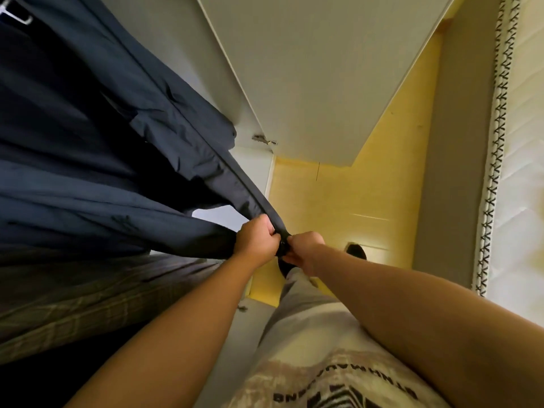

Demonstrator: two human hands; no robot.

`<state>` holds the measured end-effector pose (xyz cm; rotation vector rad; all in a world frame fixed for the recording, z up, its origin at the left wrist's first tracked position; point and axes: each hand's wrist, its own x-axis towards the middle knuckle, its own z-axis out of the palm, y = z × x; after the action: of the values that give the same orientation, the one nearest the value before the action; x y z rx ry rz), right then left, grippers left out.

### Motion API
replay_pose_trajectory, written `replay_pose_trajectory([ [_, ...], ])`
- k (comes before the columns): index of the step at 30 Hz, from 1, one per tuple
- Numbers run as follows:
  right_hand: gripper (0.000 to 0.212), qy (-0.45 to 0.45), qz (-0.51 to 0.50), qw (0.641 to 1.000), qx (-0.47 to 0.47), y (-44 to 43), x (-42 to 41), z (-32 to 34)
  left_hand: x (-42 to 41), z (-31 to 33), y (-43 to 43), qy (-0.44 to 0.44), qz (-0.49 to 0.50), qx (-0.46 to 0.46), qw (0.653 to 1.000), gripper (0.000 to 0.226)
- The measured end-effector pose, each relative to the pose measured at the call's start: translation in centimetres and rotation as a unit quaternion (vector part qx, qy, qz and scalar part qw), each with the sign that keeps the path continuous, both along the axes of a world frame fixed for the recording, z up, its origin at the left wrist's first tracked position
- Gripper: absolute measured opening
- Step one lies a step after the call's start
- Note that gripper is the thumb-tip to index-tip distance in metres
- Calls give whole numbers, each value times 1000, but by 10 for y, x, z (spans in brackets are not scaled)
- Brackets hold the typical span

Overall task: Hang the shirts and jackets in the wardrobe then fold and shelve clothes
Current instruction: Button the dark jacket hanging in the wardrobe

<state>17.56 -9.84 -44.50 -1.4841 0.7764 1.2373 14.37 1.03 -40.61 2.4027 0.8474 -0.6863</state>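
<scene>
Jacket (112,160) hangs in wardrobe; left hand (256,240) and right hand (303,251) pinch its zip (282,244) at the hem. Plaid shirt (88,301) beside jacket. Folding likely undone.

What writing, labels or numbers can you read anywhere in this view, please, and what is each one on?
Dark printed lettering on the person's T-shirt: it appears upside down and blurred, too unclear to quote.
Navy jacket, held at its zip end by the left hand and right hand: no label or text visible.
Wardrobe door and mattress: no text visible.
</scene>
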Motion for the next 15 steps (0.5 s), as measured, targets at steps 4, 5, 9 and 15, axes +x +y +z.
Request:
replay_pose_trajectory([
  [4,10,-53,88,994,-22,-2,-16,-23,1,-17,-12,42,-57,30,997,17],
  [5,11,-60,70,996,-17,-2,-21,-28,2,-20,-14,51,-54,40,996,16],
  [9,12,-84,86,991,-56,6,-34,-41,6,-29,-14,72,4,55,996,20],
  [15,6,-127,91,987,-31,13,-31,-38,9,-29,0,77,137,32,987,13],
])
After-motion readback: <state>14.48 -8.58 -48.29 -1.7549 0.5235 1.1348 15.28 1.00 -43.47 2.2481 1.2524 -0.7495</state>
